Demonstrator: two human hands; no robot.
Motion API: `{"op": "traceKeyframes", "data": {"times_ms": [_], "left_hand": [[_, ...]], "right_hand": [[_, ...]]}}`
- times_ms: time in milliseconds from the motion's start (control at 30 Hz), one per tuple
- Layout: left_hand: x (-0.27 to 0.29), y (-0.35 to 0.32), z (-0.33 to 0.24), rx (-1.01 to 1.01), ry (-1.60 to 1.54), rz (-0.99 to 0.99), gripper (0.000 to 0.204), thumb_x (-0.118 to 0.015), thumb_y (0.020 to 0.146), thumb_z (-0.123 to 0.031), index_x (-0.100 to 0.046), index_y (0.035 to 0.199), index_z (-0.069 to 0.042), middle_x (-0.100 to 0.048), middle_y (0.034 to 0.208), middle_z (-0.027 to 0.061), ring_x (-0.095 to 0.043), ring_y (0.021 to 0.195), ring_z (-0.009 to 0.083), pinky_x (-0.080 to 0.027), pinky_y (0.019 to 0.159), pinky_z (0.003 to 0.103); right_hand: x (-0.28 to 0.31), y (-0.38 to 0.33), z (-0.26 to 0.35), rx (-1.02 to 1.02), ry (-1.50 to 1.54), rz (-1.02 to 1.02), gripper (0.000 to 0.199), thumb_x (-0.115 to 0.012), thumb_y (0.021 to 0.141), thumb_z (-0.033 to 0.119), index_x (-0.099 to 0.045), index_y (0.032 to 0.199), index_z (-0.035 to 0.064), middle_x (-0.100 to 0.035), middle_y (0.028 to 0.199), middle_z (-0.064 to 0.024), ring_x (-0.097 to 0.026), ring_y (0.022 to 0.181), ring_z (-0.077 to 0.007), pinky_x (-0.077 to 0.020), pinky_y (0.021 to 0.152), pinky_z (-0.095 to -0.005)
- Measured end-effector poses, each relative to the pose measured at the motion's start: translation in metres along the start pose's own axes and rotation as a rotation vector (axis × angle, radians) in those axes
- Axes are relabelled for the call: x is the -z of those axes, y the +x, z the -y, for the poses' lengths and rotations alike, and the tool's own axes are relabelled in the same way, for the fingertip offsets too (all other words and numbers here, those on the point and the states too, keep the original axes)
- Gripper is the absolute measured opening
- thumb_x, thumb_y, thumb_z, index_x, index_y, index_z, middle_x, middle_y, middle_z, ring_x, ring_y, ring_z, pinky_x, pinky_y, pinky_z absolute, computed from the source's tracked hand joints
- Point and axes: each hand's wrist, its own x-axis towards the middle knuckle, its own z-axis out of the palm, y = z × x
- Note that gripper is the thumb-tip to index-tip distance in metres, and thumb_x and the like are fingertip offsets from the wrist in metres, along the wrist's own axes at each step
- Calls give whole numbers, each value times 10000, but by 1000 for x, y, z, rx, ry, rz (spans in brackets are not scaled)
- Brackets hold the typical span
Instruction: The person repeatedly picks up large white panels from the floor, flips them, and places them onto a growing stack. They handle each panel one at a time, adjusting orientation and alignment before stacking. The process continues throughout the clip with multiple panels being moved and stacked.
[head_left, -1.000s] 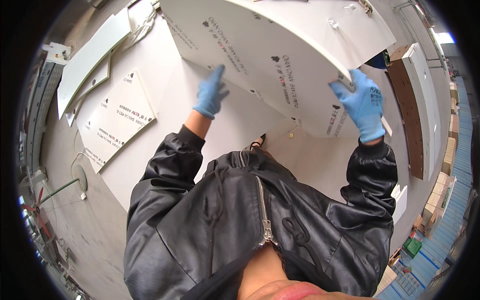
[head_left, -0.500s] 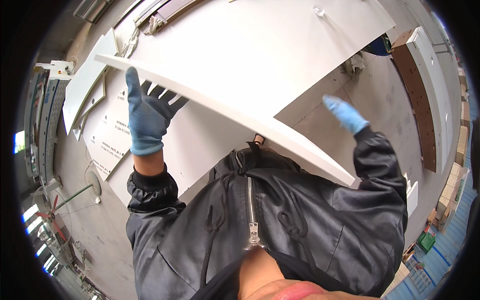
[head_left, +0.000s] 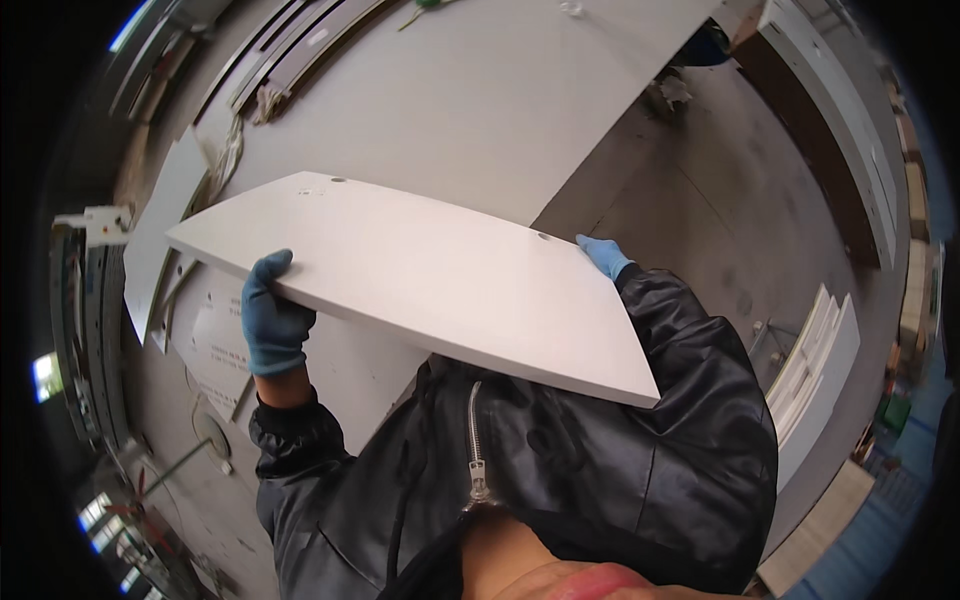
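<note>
A white rectangular panel [head_left: 430, 275] is held tilted in front of my chest, its broad face showing. Two small round holes sit along its far edge. My left hand [head_left: 276, 315], in a blue glove, grips the near left edge, with the thumb over the face and the other fingers hidden underneath. At the far right of the panel, my right hand [head_left: 605, 256], also gloved in blue, is closed against the edge; part of it is hidden by the panel.
Beyond the panel lies a wide pale work table [head_left: 420, 110]. Long strips [head_left: 315, 40] rest at its far left. More white boards [head_left: 165, 240] lean at the left, and a stack of white pieces [head_left: 815, 370] stands at the right. A long brown-and-white panel stack [head_left: 825, 140] is farther right.
The panel has turned from nearly edge-on to show its broad face. My left hand's spread fingers have closed on its edge. My right hand has come from the air to the panel's right edge.
</note>
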Motion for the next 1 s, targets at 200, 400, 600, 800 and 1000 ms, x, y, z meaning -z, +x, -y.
{"op": "traceKeyframes", "data": {"times_ms": [200, 400, 600, 800, 1000], "left_hand": [[-61, -26, -4, -282, 192, 286, 221, -689, 849, -117, -678, 1048, -21, -693, 1043, 106, -677, 1001, 254, -557, 923, 405], [-161, -39, 20, -1082, 566, 605, 198, -590, 956, -87, -678, 1107, 5, -692, 1159, 152, -683, 1038, 266, -574, 928, 422], [-289, 16, 119, -964, 286, 864, 216, -599, 919, -58, -697, 1099, 13, -712, 1122, 131, -682, 1058, 266, -545, 984, 443], [-398, 42, 287, -1347, 1024, 1127, 170, -707, 889, -93, -709, 1054, -55, -718, 1027, 52, -694, 975, 209, -561, 905, 380], [-486, 12, 389, -890, 1109, 1280, 126, -730, 870, -71, -738, 996, -86, -739, 998, 99, -710, 913, 266, -561, 799, 376]], "right_hand": [[49, -25, 21, 667, -614, -332, 315, -580, 987, 294, -663, 1097, 10, -738, 929, -164, -711, 821, -300, -544, 732, -418], [224, -114, 132, 896, -1132, -980, 314, -518, 968, 155, -604, 1267, 118, -719, 956, -163, -705, 863, -324, -566, 759, -418], [414, -212, 140, 822, 131, -953, 549, -611, 974, 382, -583, 1339, -26, -680, 1225, -163, -649, 1092, -249, -496, 953, -332], [559, -190, 45, 563, 837, -1317, 631, -661, 884, 545, -720, 1029, -66, -713, 949, -114, -623, 855, -205, -502, 789, -381], [644, -164, -54, 370, 742, -1548, 485, -651, 878, 440, -642, 695, -9, -591, 619, -52, -503, 588, -160, -398, 576, -378]]}}
